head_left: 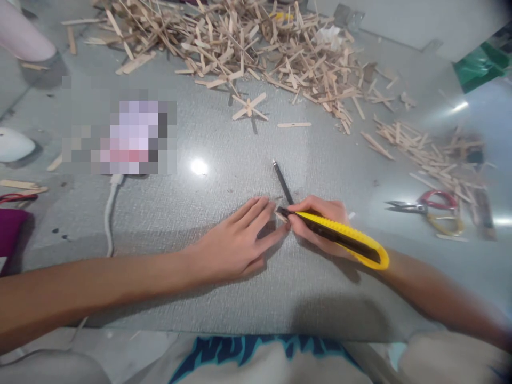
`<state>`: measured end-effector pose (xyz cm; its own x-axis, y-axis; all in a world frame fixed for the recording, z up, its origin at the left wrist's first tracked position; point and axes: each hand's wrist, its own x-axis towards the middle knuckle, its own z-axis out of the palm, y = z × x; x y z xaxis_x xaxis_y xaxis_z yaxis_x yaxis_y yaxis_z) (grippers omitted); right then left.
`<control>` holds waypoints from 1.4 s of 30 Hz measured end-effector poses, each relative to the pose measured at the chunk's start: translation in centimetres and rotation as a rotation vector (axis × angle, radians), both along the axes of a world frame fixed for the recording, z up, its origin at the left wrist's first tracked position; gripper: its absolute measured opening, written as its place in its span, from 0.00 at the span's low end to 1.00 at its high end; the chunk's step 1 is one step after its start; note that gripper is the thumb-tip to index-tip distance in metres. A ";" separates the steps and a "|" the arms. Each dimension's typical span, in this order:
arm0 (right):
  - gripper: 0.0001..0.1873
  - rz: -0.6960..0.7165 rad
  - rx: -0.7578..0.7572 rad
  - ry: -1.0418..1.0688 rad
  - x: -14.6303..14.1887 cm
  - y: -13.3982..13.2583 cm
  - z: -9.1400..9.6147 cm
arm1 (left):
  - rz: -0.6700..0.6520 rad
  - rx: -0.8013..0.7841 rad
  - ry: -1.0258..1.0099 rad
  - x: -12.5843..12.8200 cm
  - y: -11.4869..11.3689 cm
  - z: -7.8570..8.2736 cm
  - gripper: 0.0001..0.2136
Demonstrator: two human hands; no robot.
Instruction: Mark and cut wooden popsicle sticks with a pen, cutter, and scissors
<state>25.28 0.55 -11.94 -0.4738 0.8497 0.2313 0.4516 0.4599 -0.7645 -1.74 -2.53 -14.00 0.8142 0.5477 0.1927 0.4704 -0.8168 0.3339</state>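
Note:
My right hand (pixel 320 213) grips a yellow and black box cutter (pixel 344 237), its front end pointing left and its handle slanting back toward my wrist. My left hand (pixel 240 240) lies flat on the table with fingers stretched out and a little apart. Its fingertips are close to the cutter's front end. A small pale bit of wood (pixel 282 215) shows there, partly hidden by the cutter and fingers. Just beyond my right hand lies a thin dark pen or pencil (pixel 282 181), its near end hidden behind my fingers.
Wooden sticks (pixel 224 48) are heaped along the far side, some joined in star shapes (pixel 249 108). More sticks (pixel 436 146) lie at right, near scissors (pixel 424 207) with red and yellow handles. On the left are a blurred phone-like object (pixel 134 130), its white cable (pixel 109 213) and a mouse (pixel 15 145).

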 end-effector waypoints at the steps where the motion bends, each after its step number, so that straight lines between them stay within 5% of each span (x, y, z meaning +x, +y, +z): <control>1: 0.03 0.002 0.001 0.000 0.0 0.0 0.0 | 0.000 0.001 -0.003 0.0 0.0 0.0 0.39; 11: 0.05 0.087 0.048 0.012 -0.4 0.0 0.3 | 0.000 0.035 0.005 0.4 0.1 0.2 0.25; 42: 0.07 0.151 0.239 0.025 -0.2 0.5 -0.6 | 0.020 0.112 0.108 0.7 0.1 0.8 0.27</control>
